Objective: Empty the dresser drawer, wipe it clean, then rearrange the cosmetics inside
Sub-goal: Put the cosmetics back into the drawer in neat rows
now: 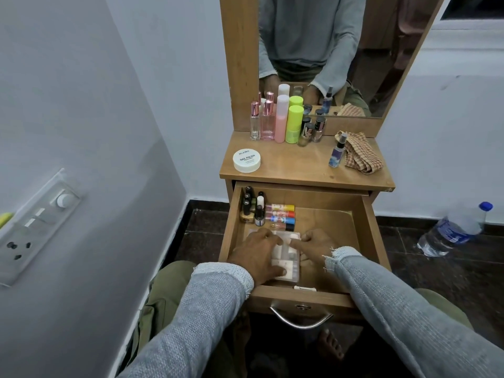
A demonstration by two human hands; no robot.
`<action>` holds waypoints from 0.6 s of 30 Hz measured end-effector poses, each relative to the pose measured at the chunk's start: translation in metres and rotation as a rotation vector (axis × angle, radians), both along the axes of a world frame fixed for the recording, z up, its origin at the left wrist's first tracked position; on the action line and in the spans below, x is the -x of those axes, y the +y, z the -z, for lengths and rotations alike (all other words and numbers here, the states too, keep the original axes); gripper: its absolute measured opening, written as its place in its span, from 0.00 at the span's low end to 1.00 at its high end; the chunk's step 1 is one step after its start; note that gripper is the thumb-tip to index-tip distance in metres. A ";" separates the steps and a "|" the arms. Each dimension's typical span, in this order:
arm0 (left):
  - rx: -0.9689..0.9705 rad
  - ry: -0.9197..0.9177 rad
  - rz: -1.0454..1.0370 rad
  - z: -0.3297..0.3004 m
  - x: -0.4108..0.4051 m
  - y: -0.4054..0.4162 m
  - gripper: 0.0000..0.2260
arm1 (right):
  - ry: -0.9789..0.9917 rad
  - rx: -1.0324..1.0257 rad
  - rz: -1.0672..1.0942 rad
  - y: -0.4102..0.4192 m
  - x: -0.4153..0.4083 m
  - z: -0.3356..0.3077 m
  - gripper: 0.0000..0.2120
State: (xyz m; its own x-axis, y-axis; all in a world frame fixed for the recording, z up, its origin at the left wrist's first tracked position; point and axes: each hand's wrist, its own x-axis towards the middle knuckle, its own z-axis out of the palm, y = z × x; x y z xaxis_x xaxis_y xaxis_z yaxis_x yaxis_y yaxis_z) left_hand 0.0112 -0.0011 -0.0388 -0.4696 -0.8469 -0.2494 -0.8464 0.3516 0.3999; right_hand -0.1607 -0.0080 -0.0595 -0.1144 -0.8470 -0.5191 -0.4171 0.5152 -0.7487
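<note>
The open drawer (362, 236) surrounds both hands. Beyond them, up on the counter (305, 165), stand tall bottles (281, 118), a white nail-polish tub (246, 160) and a checked cloth (361, 154). Under the hands lies a clear compartment box (286, 257), near the drawer's front. The left hand (256, 257) presses on its left edge, fingers curled over it; the right hand (316, 248) grips its right side. Just past the fingertips sit small nail-polish bottles (252, 205) and coloured tubes (281, 214).
</note>
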 end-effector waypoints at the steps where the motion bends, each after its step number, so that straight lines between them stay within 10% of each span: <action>1: -0.017 -0.017 0.004 0.001 0.000 0.000 0.31 | 0.033 0.002 -0.009 -0.001 -0.001 0.001 0.11; 18: -0.039 -0.220 -0.046 0.018 -0.001 -0.006 0.38 | 0.158 0.109 -0.049 -0.001 -0.020 0.002 0.05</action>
